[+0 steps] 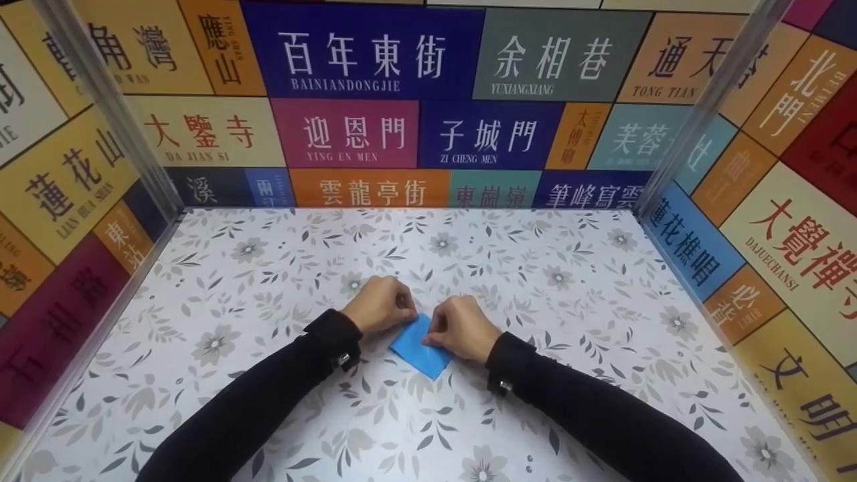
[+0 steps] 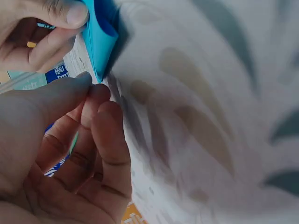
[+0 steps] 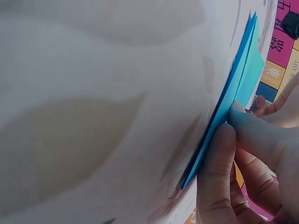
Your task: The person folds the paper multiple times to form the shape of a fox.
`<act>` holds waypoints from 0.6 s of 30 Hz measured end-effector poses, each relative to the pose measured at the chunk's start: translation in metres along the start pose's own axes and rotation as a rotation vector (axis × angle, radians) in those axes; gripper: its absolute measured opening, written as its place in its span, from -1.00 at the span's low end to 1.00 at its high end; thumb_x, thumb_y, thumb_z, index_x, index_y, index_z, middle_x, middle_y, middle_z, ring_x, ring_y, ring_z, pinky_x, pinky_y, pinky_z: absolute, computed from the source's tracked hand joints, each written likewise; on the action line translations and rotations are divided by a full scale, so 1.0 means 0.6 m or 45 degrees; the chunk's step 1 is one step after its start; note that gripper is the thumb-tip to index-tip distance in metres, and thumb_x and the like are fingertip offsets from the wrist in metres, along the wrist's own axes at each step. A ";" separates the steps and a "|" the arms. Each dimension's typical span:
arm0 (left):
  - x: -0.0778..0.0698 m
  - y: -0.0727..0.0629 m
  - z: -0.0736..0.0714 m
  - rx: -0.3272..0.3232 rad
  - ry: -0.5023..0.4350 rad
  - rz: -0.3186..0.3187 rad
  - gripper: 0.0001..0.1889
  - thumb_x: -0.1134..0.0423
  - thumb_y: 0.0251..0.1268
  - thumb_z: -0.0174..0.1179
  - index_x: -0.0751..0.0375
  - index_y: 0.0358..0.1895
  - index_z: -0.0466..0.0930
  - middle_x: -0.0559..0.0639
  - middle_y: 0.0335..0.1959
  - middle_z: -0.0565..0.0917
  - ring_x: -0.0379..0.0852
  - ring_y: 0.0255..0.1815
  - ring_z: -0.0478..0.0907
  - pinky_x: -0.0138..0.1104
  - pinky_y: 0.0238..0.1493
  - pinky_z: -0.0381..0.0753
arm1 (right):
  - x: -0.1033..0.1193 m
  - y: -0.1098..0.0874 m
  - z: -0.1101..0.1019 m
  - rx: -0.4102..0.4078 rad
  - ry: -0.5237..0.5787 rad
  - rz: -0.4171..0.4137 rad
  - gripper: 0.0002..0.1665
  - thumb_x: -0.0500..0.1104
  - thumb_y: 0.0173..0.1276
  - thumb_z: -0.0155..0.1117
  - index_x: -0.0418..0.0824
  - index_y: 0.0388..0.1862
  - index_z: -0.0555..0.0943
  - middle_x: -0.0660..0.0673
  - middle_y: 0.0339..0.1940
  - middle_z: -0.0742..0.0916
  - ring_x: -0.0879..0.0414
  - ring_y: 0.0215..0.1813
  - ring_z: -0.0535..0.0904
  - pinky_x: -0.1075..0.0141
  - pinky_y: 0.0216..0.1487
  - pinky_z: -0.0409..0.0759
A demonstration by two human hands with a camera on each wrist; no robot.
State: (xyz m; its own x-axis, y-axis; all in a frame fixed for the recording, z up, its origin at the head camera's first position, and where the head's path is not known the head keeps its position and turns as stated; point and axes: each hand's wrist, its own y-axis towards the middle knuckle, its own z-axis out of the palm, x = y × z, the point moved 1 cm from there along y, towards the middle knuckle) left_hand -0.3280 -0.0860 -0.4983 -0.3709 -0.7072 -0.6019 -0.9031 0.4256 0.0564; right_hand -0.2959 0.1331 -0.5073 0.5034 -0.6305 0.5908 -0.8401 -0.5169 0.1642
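A small piece of folded blue paper [image 1: 422,351] lies on the patterned tabletop between the two hands. At its upper corner my left hand [image 1: 383,304] has thumb and fingertip together. In the left wrist view, the left hand [image 2: 79,135] pinches right at the pointed tip of the blue paper [image 2: 100,42], whose layer bulges in a loop above. My right hand [image 1: 462,328] grips the paper's right side. Seen from the right wrist, the right hand [image 3: 257,154] has its thumb on the layered blue paper [image 3: 238,79] and a finger at its edge.
White floral paper covers the table [image 1: 268,288]. A back wall [image 1: 361,53] and side walls [image 1: 790,221], covered with coloured place-name signs, enclose it. Clear strips [image 1: 710,100] run along the corners.
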 end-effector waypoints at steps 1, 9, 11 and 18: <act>0.001 0.004 0.001 0.008 -0.011 -0.031 -0.91 0.26 0.41 0.65 0.13 -0.29 0.95 -0.02 -0.38 0.90 -0.15 -0.34 0.71 -0.32 -0.16 0.70 | 0.000 0.000 0.001 0.004 0.003 0.001 -0.78 -0.20 0.30 0.85 -0.16 -0.44 0.91 -0.02 -0.49 0.91 0.28 -0.39 0.72 0.41 -0.25 0.67; 0.024 0.033 0.012 0.062 -0.092 -0.178 -0.82 0.13 0.35 0.72 0.06 -0.35 0.93 -0.13 -0.48 0.82 -0.25 -0.46 0.62 -0.45 -0.37 0.55 | 0.000 0.000 0.005 0.018 0.003 0.014 -0.77 -0.19 0.31 0.85 -0.16 -0.47 0.90 -0.01 -0.51 0.89 0.34 -0.42 0.62 0.43 -0.30 0.60; 0.004 0.024 0.000 0.073 -0.104 -0.250 -0.84 0.18 0.35 0.72 0.10 -0.33 0.93 -0.10 -0.46 0.83 -0.24 -0.44 0.62 -0.46 -0.36 0.55 | -0.001 0.000 0.004 0.012 0.002 0.008 -0.77 -0.20 0.31 0.85 -0.16 -0.47 0.90 -0.01 -0.52 0.89 0.34 -0.42 0.61 0.43 -0.30 0.60; 0.002 0.024 0.003 -0.001 -0.089 -0.254 -0.82 0.18 0.28 0.78 0.13 -0.31 0.94 -0.06 -0.42 0.87 -0.22 -0.40 0.60 -0.45 -0.29 0.51 | -0.003 0.000 0.001 -0.010 -0.022 -0.021 -0.76 -0.22 0.30 0.84 -0.17 -0.49 0.89 -0.01 -0.53 0.88 0.33 -0.42 0.60 0.42 -0.30 0.58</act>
State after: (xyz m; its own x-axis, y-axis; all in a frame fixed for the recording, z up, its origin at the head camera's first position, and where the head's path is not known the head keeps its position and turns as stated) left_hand -0.3409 -0.0796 -0.4994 -0.1690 -0.7366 -0.6548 -0.9574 0.2806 -0.0686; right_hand -0.2966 0.1338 -0.5086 0.5203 -0.6318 0.5746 -0.8333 -0.5227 0.1799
